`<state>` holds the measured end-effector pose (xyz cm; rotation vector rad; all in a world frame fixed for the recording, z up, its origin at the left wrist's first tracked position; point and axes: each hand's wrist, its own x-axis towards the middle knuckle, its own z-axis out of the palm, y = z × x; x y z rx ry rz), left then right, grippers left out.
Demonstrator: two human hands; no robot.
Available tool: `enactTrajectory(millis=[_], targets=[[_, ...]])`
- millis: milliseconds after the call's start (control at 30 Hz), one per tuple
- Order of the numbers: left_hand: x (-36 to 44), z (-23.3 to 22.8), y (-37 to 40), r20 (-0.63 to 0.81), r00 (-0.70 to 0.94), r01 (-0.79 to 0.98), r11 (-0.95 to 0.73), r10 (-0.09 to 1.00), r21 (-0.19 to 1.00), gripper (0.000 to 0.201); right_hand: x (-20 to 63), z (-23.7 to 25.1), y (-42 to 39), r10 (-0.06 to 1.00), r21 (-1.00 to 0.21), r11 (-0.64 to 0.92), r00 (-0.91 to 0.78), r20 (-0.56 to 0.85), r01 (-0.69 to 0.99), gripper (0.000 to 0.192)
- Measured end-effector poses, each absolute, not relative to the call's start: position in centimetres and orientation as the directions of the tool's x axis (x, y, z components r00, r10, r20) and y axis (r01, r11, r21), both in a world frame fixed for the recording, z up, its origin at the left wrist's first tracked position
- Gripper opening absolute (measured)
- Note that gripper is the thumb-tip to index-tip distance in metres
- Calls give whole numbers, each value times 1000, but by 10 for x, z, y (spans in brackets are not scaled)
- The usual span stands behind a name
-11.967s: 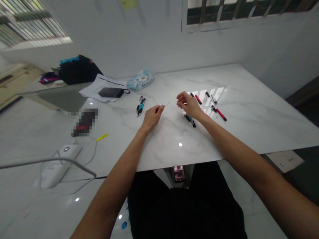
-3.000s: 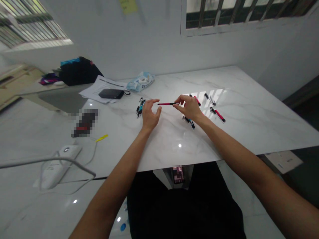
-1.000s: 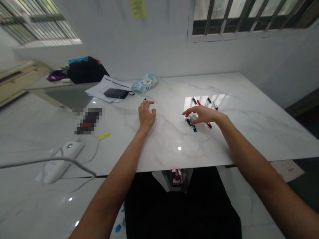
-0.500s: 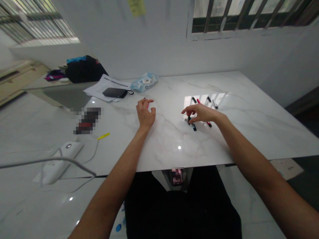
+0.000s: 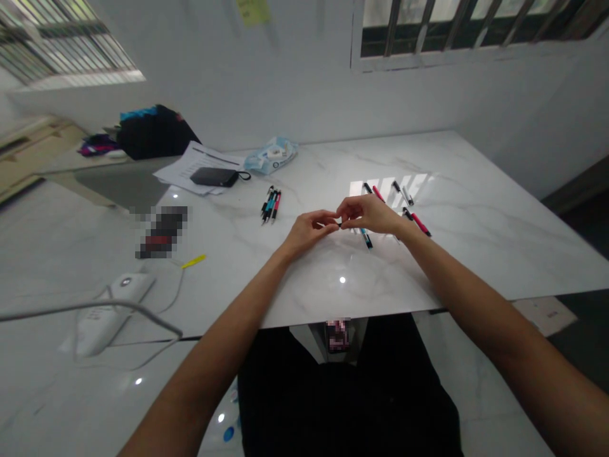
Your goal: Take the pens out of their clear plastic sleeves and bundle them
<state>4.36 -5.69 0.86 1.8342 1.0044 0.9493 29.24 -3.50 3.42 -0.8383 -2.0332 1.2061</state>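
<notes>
The fingers of the left hand [image 5: 304,233] and the right hand [image 5: 373,214] meet tip to tip, pinching a small dark piece [image 5: 339,225] that they mostly hide, above the worktop [image 5: 314,289]. Just beyond the right hand, a teal-and-black pen part [image 5: 366,238] lies partly covered by it. Farther right rest a red pen part [image 5: 420,224] with a black piece [image 5: 407,214] beside it, another red part [image 5: 378,193] near the window's reflection, and a clear barrel [image 5: 408,195]. To the left of the hands, black, teal and red pens [image 5: 271,205] lie side by side. Behind them sit a blue-and-white packet [image 5: 271,155] and papers [image 5: 193,162] under a black device [image 5: 214,177].
</notes>
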Motion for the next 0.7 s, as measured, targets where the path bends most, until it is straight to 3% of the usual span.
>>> enactTrajectory(millis=[167,300,400,533,633,700], targets=[[42,4,-57,199,395,287,-326,897,901,33,296,27,-31,817,-843,445,-522,243,303,31],[36,5,-54,239,327,318,-345,914,883,29,306,23,-24,819,-721,485,-547,175,495,29],[36,6,-53,254,306,351,-357,918,866,26,304,19,-22,814,-687,498,-558,161,528,26],[37,5,-53,262,306,342,-363,915,867,28,292,15,-22,850,-822,439,-463,250,362,17],[37,4,-53,251,314,328,-353,916,876,29,282,13,-23,879,-936,332,-398,263,114,30],[37,4,-53,249,309,323,-347,918,880,29,277,11,-24,887,-956,289,-388,250,43,38]])
